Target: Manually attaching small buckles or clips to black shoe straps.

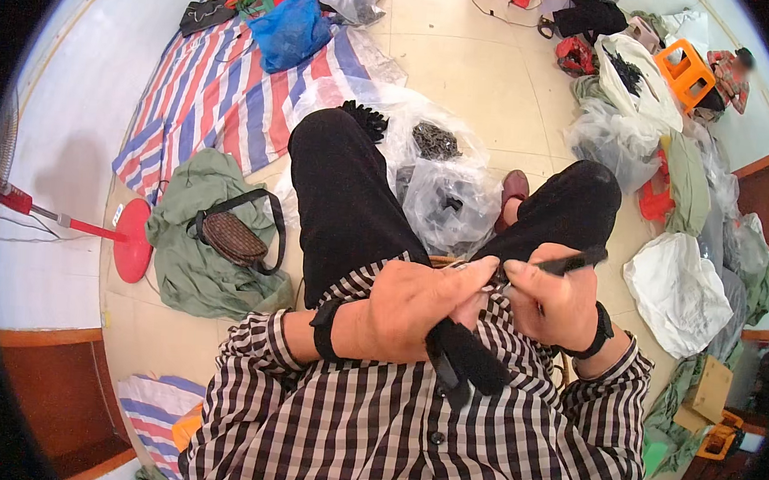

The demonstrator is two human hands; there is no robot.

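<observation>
Both hands meet above my lap, thumbs and fingertips pinched close together. My left hand [420,305] is closed on a black strap [448,380], whose smooth end hangs below it beside a thick fuzzy black piece [474,358]. My right hand [555,294] pinches black material near the left thumb, and a flat black end [577,261] sticks out past its knuckles. Whether both ends belong to one strap is hidden by the fingers. Between my knees, a clear plastic bag [448,210] holds small black pieces; beyond it lies a dark heap [434,141] on clear plastic.
A green cloth [196,189] with a brown patterned bag [235,237] lies at left, near a red fan base [132,240]. Striped sheeting [217,98] covers the far-left floor. White sacks [679,293] and plastic line the right; a person [731,81] is beyond an orange stool [683,73].
</observation>
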